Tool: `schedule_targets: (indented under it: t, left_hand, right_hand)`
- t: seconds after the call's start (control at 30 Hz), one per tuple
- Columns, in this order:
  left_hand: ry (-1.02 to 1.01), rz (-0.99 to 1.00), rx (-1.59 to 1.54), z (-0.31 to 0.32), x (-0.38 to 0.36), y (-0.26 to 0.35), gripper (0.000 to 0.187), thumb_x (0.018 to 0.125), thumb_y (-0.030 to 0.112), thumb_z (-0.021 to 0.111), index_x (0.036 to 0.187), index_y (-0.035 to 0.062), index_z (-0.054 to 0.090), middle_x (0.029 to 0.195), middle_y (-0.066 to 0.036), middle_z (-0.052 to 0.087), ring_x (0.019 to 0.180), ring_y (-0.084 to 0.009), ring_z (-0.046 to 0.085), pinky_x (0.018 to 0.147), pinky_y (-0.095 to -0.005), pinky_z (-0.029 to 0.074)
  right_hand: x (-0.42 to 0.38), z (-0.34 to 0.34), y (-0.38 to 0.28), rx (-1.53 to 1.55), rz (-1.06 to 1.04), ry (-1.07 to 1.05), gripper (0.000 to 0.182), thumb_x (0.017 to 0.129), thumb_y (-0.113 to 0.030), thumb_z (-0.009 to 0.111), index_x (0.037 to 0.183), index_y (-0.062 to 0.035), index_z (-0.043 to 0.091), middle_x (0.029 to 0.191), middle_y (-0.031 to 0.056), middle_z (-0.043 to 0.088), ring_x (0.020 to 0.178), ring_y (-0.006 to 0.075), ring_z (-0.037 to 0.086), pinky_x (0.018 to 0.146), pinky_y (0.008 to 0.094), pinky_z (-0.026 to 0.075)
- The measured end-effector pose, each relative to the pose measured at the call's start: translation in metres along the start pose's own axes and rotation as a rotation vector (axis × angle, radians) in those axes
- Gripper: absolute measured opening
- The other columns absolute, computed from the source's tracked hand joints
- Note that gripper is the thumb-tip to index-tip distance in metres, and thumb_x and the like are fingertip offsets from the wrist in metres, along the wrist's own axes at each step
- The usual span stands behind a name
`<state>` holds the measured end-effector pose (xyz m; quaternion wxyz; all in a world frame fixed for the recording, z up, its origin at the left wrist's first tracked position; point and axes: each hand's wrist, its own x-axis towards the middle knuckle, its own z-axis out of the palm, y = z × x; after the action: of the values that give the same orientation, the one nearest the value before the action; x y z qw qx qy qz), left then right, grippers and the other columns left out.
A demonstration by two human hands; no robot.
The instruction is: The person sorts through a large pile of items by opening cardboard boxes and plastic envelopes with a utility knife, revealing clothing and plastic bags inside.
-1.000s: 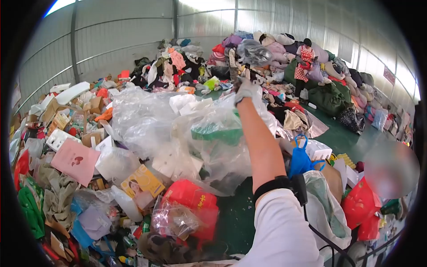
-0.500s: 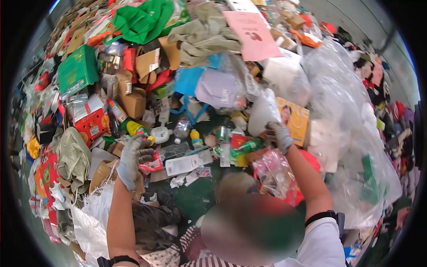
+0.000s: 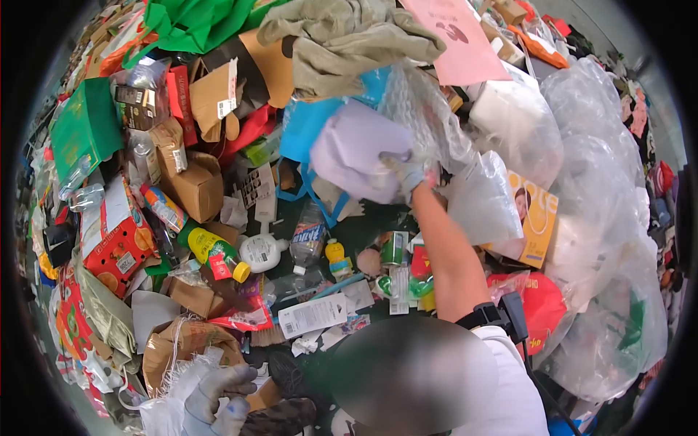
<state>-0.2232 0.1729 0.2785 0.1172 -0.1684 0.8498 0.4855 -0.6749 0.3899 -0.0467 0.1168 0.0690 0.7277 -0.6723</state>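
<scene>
My right hand [image 3: 405, 176], in a grey work glove, grips the right edge of a lavender bag [image 3: 356, 149], which looks slightly blurred. Behind that bag lies a blue bag [image 3: 304, 131] with a loop handle. My left hand [image 3: 218, 400], also gloved, is low at the bottom left, fingers loosely bent and apart, holding nothing. It is beside a white woven plastic sack [image 3: 163, 414] and below a brown paper bag [image 3: 185, 345]. A clear plastic bag [image 3: 480, 200] lies right of my right forearm, against a yellow printed box [image 3: 534, 229].
Mixed waste surrounds me. A plastic bottle [image 3: 308, 236], a white round bottle [image 3: 263, 252] and a yellow-capped bottle [image 3: 218, 251] lie in the middle. Large clear plastic sheeting [image 3: 596, 182] rises at the right. A green box [image 3: 87, 127] stands at the left.
My right hand has let go of the clear plastic bag and moved left and up onto the lavender bag. My left hand has dropped toward the bottom edge. The view has shifted.
</scene>
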Motion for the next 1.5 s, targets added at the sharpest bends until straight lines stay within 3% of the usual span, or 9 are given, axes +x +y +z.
schedule_targets:
  t: [0.37,0.6,0.67,0.83,1.17,1.23,1.33,1.47,1.5]
  left_hand:
    - [0.227,-0.083,-0.309,0.002,0.0,-0.026,0.05,0.087,0.016,0.055,0.131,0.0008,0.037,0.122,-0.011,0.05,0.11,-0.0165,0.049,0.094,-0.0299,0.038]
    - [0.441,-0.088,-0.49,0.001,0.04,-0.068,0.066,0.082,0.035,0.062,0.129,-0.0018,0.034,0.113,-0.017,0.053,0.099,-0.0214,0.055,0.083,-0.0349,0.047]
    - [0.337,-0.014,-0.669,-0.001,0.025,-0.039,0.04,0.077,0.025,0.064,0.106,-0.0013,0.056,0.088,-0.012,0.062,0.075,-0.0213,0.06,0.069,-0.0352,0.05]
    - [0.723,0.02,-0.563,0.024,0.032,-0.012,0.073,0.055,0.032,0.075,0.117,0.0028,0.051,0.114,-0.019,0.056,0.103,-0.0287,0.057,0.085,-0.0344,0.047]
    - [0.874,0.306,-0.439,0.01,-0.09,-0.003,0.076,0.066,0.035,0.069,0.13,0.0062,0.038,0.122,-0.019,0.047,0.105,-0.0303,0.054,0.084,-0.0356,0.048]
    - [0.986,0.356,-0.693,0.004,-0.203,-0.012,0.061,0.076,0.026,0.065,0.129,0.0067,0.04,0.109,-0.015,0.054,0.096,-0.0212,0.056,0.055,-0.0283,0.051]
    - [1.523,0.18,-0.602,0.051,-0.293,-0.107,0.037,0.084,0.022,0.057,0.114,0.001,0.053,0.09,-0.011,0.063,0.082,-0.0184,0.06,0.076,-0.0274,0.048]
    - [1.069,-0.738,-1.473,0.205,-0.428,-0.204,0.041,0.086,0.041,0.056,0.104,0.0042,0.061,0.09,-0.005,0.063,0.076,-0.0073,0.057,0.064,-0.0217,0.044]
    - [1.246,-0.479,-1.755,0.283,-0.433,-0.236,0.042,0.087,0.043,0.053,0.105,0.005,0.06,0.093,-0.006,0.063,0.083,-0.0128,0.059,0.071,-0.026,0.047]
  right_hand:
    - [-0.279,0.072,0.029,1.065,0.862,-0.638,0.054,0.085,-0.032,0.06,0.126,-0.0009,0.042,0.118,0.0151,0.056,0.107,0.029,0.055,0.096,0.0423,0.042]
    - [-0.333,0.043,-0.102,0.411,0.46,-0.567,0.049,0.082,-0.033,0.064,0.119,-0.0032,0.052,0.114,0.0082,0.058,0.099,0.0197,0.057,0.088,0.0321,0.046]
    - [-0.353,0.031,-0.139,-0.163,-0.087,-0.474,0.038,0.092,-0.03,0.05,0.121,-0.0066,0.051,0.115,0.0044,0.056,0.099,0.013,0.051,0.088,0.0277,0.041]
    - [-0.357,0.015,-0.168,-0.269,-0.199,-0.683,0.059,0.09,-0.027,0.051,0.138,-0.0018,0.025,0.137,0.0084,0.034,0.121,0.0222,0.037,0.103,0.0346,0.029]
    - [-0.37,0.0,-0.19,-0.377,-0.98,-0.352,0.057,0.088,-0.019,0.056,0.136,0.0,0.031,0.137,0.0124,0.035,0.124,0.0238,0.034,0.103,0.0353,0.03]
    - [-0.397,0.004,-0.198,-0.179,-0.773,-0.411,0.057,0.087,-0.017,0.057,0.135,-0.0003,0.034,0.136,0.0126,0.037,0.12,0.0236,0.038,0.102,0.0354,0.031]
    - [-0.301,-0.008,-0.154,-0.043,-0.456,-0.658,0.052,0.088,-0.021,0.049,0.136,-0.003,0.036,0.137,0.0108,0.037,0.12,0.0237,0.04,0.102,0.0359,0.031]
    - [-0.319,0.008,-0.148,-0.105,-0.292,-0.696,0.054,0.088,-0.031,0.047,0.136,-0.0064,0.037,0.137,0.0087,0.037,0.122,0.0254,0.038,0.103,0.0368,0.03]
    - [-0.301,0.012,-0.149,-0.187,-0.122,-0.729,0.059,0.085,-0.038,0.052,0.135,-0.0086,0.038,0.137,0.0081,0.038,0.122,0.0259,0.038,0.103,0.0373,0.029]
